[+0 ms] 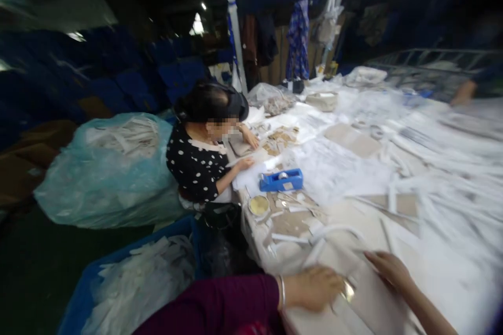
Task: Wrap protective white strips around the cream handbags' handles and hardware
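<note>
My left hand [314, 288], below a purple sleeve and a white bracelet, is low over the table with its fingers curled. At its fingertips is a small shiny gold-coloured thing [348, 290], too blurred to name. Beneath it lies a pale beige sheet [381, 298]. To the right, my right hand [389, 268] reaches in from the lower right corner, thumb and fingers drawn together at the sheet's far edge. Whatever lies between those fingers is blurred. White strips [291, 239] are strewn just beyond my left hand.
A blue tape dispenser [281, 180] and a round tin with yellowish contents [259, 205] stand near the table's left edge. A co-worker [204, 157] in a dotted top sits there, hands on the table. Left are a blue bin [84, 293] and a stuffed plastic bag [98, 188].
</note>
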`<state>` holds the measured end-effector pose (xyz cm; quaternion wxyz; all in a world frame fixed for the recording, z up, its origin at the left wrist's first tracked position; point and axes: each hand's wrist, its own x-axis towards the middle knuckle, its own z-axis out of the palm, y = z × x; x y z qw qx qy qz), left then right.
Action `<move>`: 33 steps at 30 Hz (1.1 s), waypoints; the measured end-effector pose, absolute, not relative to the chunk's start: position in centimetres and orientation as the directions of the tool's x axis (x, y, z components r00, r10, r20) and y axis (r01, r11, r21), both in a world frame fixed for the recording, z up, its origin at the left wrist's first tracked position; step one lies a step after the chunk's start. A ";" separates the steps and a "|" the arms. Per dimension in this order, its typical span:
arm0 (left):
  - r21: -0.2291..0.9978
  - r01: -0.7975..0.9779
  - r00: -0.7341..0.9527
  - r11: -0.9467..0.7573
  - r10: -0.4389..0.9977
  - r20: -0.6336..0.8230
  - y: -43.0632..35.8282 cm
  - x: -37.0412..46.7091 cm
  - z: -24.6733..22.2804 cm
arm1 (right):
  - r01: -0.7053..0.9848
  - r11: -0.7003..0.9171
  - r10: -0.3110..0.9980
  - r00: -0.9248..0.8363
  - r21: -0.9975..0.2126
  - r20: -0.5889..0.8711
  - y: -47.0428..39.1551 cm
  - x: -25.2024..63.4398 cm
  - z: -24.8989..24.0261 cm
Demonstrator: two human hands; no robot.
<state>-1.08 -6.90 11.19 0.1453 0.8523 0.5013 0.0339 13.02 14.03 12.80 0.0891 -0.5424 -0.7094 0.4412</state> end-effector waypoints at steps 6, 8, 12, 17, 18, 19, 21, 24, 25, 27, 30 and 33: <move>0.441 0.812 0.437 -0.381 0.899 -0.027 -5.2 -2.1 9.6 | 0.683 0.488 0.858 -0.489 -0.543 0.156 5.5 14.6 9.8; 0.449 0.811 0.437 -0.375 0.899 -0.039 -5.1 -2.0 9.1 | 0.655 0.544 0.820 -0.547 -0.525 0.168 2.1 14.0 8.5; 0.415 0.825 0.450 -0.384 0.890 -0.071 -4.9 -1.6 8.7 | 0.650 0.555 0.814 -0.554 -0.520 0.176 -1.2 13.6 5.4; 0.374 0.845 0.448 -0.381 0.887 -0.108 -4.2 -1.1 9.1 | 0.625 0.559 0.813 -0.541 -0.545 0.213 -0.8 14.2 3.2; 0.372 0.847 0.448 -0.380 0.887 -0.113 -4.2 -1.1 9.4 | 0.625 0.560 0.814 -0.537 -0.543 0.221 -0.8 14.2 3.1; 0.372 0.846 0.451 -0.382 0.885 -0.117 -4.2 -1.0 9.8 | 0.625 0.564 0.813 -0.535 -0.540 0.230 -0.8 14.2 3.0; 0.376 0.845 0.451 -0.380 0.884 -0.120 -4.3 -0.9 10.4 | 0.621 0.580 0.804 -0.539 -0.528 0.250 -1.0 14.1 2.8; 0.418 0.826 0.468 -0.377 0.873 -0.139 -3.8 -1.2 10.8 | 0.614 0.605 0.787 -0.558 -0.507 0.263 -1.2 14.1 2.3; 0.464 0.796 0.501 -0.389 0.854 -0.143 -3.3 -1.7 10.7 | 0.614 0.609 0.784 -0.563 -0.503 0.262 -1.2 14.2 2.2; 0.582 0.725 0.523 -0.367 0.844 -0.119 -2.0 -3.2 10.3 | 0.622 0.605 0.787 -0.563 -0.497 0.254 -1.2 14.2 2.0; 0.652 0.747 0.234 -0.129 0.969 -0.076 0.9 -7.1 9.8 | 0.648 0.583 0.804 -0.549 -0.490 0.230 -1.2 14.1 2.3; 0.561 0.810 -0.151 0.168 0.986 -0.078 4.4 -11.1 9.4 | 0.672 0.557 0.821 -0.536 -0.488 0.198 -1.0 13.9 3.1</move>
